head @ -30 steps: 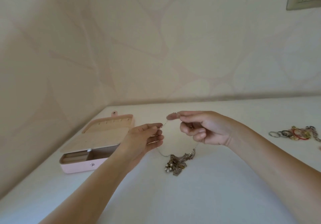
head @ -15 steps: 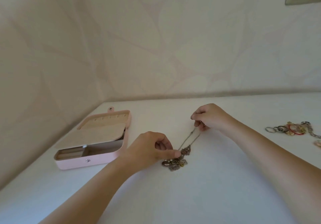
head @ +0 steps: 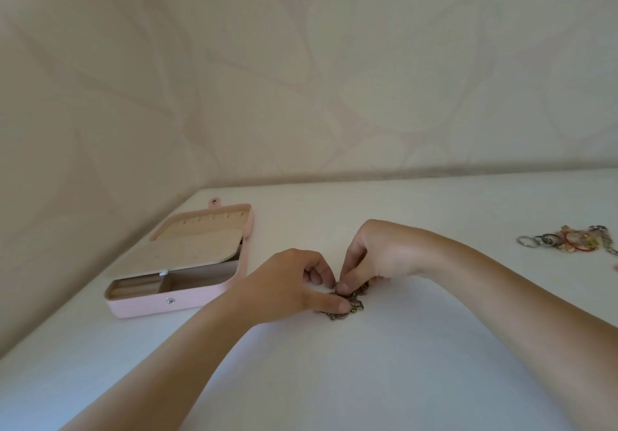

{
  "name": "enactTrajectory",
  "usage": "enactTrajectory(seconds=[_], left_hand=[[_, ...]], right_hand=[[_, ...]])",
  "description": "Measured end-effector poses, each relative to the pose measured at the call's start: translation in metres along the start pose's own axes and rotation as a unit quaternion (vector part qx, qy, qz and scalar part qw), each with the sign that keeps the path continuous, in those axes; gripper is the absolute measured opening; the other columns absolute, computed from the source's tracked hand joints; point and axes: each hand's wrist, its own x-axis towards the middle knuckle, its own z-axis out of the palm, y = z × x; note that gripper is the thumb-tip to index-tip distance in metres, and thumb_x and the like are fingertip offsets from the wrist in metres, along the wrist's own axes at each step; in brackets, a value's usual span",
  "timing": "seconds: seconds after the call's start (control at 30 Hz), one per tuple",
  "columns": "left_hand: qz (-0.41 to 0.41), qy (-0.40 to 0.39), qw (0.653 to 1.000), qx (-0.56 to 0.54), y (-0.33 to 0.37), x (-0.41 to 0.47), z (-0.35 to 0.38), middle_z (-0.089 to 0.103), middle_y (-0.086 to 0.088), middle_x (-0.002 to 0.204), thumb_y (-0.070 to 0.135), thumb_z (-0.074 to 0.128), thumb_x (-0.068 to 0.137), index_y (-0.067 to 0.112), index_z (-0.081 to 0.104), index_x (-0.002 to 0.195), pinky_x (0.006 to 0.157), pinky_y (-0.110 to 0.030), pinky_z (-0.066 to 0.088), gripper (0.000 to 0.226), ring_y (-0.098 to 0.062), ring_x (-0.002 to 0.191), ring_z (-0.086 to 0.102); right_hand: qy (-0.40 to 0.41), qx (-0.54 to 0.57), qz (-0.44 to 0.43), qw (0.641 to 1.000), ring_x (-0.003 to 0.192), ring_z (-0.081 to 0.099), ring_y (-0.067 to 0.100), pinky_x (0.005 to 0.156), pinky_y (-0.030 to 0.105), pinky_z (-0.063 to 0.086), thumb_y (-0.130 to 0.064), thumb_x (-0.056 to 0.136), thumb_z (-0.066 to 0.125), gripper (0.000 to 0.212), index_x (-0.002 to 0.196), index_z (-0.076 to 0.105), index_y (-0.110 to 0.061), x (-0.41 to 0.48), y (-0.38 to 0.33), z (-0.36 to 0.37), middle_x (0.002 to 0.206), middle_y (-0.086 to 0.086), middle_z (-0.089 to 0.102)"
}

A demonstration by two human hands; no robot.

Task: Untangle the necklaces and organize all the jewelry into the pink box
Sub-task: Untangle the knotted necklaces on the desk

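Head camera, looking forward-down, close over white table (head: pixel 334 380).

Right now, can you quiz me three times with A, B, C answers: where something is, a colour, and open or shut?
1. The rectangular pink jewellery box lies where from the tangled metal necklaces? A. Left B. Right C. On top
2. The smooth tabletop is what colour? A. Black B. White C. Green
3. The box's lid is: A. Shut B. Missing C. Open
Answers: 1 A, it sits on the person's left side; 2 B, the bare top looks white; 3 C, the lid is folded back, compartments showing.
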Motion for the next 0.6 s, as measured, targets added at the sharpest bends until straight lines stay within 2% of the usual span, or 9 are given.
enactTrajectory(seconds=[0.2, 0.37, 0.43, 0.5, 0.6], left_hand=[[-0.008, -0.039, 0.998, -0.041, 0.001, 0.0, -0.003, 0.058, 0.015, 0.06, 0.034, 0.083, 0.068, 0.022, 0.067, 0.073, 0.053, -0.007, 0.035, 0.021, 0.004, 0.052, 0.047], [-0.017, -0.06, 0.997, -0.044, -0.001, -0.001, -0.008, 0.063, 0.011, 0.063, 0.033, 0.081, 0.07, 0.019, 0.067, 0.072, 0.055, -0.009, 0.037, 0.02, 0.001, 0.054, 0.052], [-0.019, -0.063, 0.997, -0.027, -0.001, -0.002, -0.011, 0.06, 0.013, 0.059, 0.034, 0.08, 0.072, 0.02, 0.065, 0.071, 0.054, -0.009, 0.035, 0.02, 0.001, 0.053, 0.049], [-0.021, -0.063, 0.998, -0.002, -0.003, -0.003, -0.014, 0.053, 0.016, 0.055, 0.035, 0.079, 0.073, 0.025, 0.061, 0.065, 0.053, -0.012, 0.032, 0.022, 0.0, 0.053, 0.044], [-0.02, -0.09, 0.996, 0.005, -0.005, -0.003, -0.02, 0.051, 0.016, 0.054, 0.033, 0.078, 0.075, 0.027, 0.059, 0.061, 0.053, -0.011, 0.033, 0.024, 0.0, 0.053, 0.044]], right_hand=[[-0.026, 0.028, -0.016, 0.999, 0.067, 0.059, 0.01, 0.063, 0.019, 0.048, -0.018, 0.07, 0.081, 0.008, 0.073, 0.075, -0.023, -0.003, 0.0, -0.003, 0.074, 0.001, 0.069], [-0.014, 0.086, 0.004, 0.996, 0.064, 0.058, 0.01, 0.059, 0.017, 0.049, -0.008, 0.074, 0.076, 0.008, 0.071, 0.073, -0.014, -0.001, 0.004, -0.005, 0.068, 0.0, 0.067], [-0.004, 0.16, 0.012, 0.987, 0.063, 0.056, 0.014, 0.059, 0.02, 0.049, -0.003, 0.078, 0.068, 0.008, 0.071, 0.068, -0.008, 0.003, 0.005, -0.005, 0.069, 0.005, 0.063], [0.0, 0.295, 0.01, 0.955, 0.062, 0.054, 0.017, 0.06, 0.024, 0.049, 0.0, 0.082, 0.058, 0.014, 0.07, 0.062, -0.005, 0.006, 0.004, -0.006, 0.07, 0.009, 0.058], [0.003, 0.466, -0.009, 0.885, 0.066, 0.054, 0.019, 0.059, 0.026, 0.051, -0.001, 0.085, 0.048, 0.016, 0.071, 0.054, -0.008, 0.008, 0.004, -0.009, 0.072, 0.008, 0.056]])
